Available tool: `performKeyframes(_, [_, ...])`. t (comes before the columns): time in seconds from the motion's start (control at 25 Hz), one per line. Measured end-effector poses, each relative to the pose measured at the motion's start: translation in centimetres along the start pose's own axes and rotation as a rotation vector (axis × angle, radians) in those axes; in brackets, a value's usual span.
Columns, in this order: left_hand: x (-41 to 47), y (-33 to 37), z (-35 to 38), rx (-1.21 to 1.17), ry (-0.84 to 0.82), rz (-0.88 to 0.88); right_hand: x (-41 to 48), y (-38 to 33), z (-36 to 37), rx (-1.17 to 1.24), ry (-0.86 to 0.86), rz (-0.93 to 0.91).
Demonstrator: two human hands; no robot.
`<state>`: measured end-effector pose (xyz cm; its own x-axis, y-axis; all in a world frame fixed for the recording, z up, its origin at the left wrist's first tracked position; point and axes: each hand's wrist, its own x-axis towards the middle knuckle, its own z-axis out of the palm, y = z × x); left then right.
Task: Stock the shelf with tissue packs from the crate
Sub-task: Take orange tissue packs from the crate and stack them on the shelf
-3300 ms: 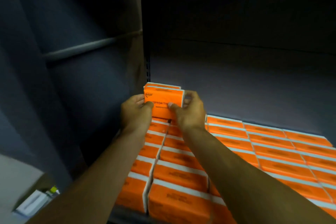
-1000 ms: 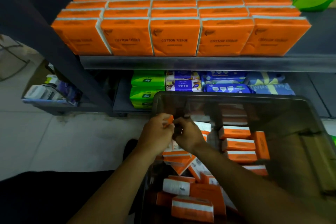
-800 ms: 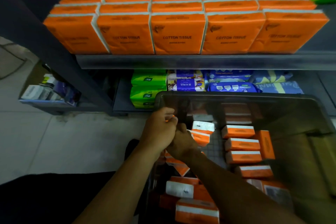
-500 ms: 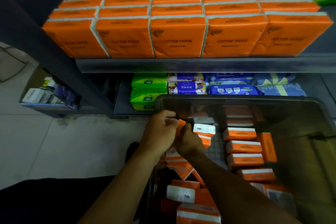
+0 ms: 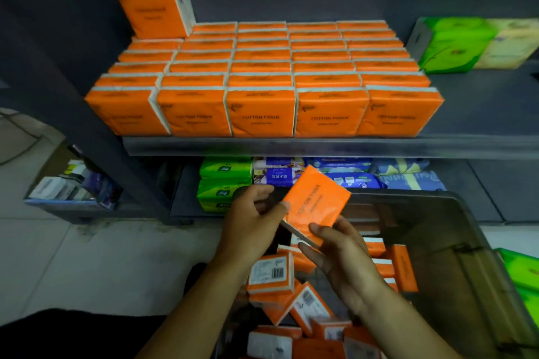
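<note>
Tissue pack point(image 5: 316, 204), orange and tilted, sits between both grips: left grip point(image 5: 250, 221) pinches its left edge, thumb on top, and right grip point(image 5: 341, 259) pinches its lower corner. Below the grips, the crate point(image 5: 443, 230) holds loose packs point(image 5: 271, 274). Above them, the shelf point(image 5: 320, 147) carries rows of orange packs point(image 5: 262, 81), with a single pack point(image 5: 154, 6) standing on the back-left row.

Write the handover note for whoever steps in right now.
Left hand holds the tissue pack by its left edge. Right hand grips its lower edge. The pack is tilted, over the crate and below the shelf.
Done: a layer of orange packs stands on the shelf, and one upper pack starts a second layer at the back left.
Left: place this pack, then the loose packs in the crate.
</note>
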<state>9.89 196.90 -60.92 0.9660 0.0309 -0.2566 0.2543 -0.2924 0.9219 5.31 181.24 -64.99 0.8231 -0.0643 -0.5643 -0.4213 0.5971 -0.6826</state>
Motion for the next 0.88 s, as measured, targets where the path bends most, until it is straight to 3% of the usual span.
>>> performKeyframes(0.28, [-3.0, 4.5, 0.2, -0.439, -0.211, -0.004, -4.7, -3.1, 4.2, 0.268, -0.186, -0.070])
performKeyframes(0.6, [-3.9, 7.9, -3.1, -0.419, -0.201, 0.090, -5.9, -8.0, 4.3, -0.019, -0.270, -0.190])
performKeyframes(0.88, [0.5, 14.0, -11.0, -0.392, -0.257, 0.243, -2.6, -17.4, 9.8, -0.536, -0.494, -0.475])
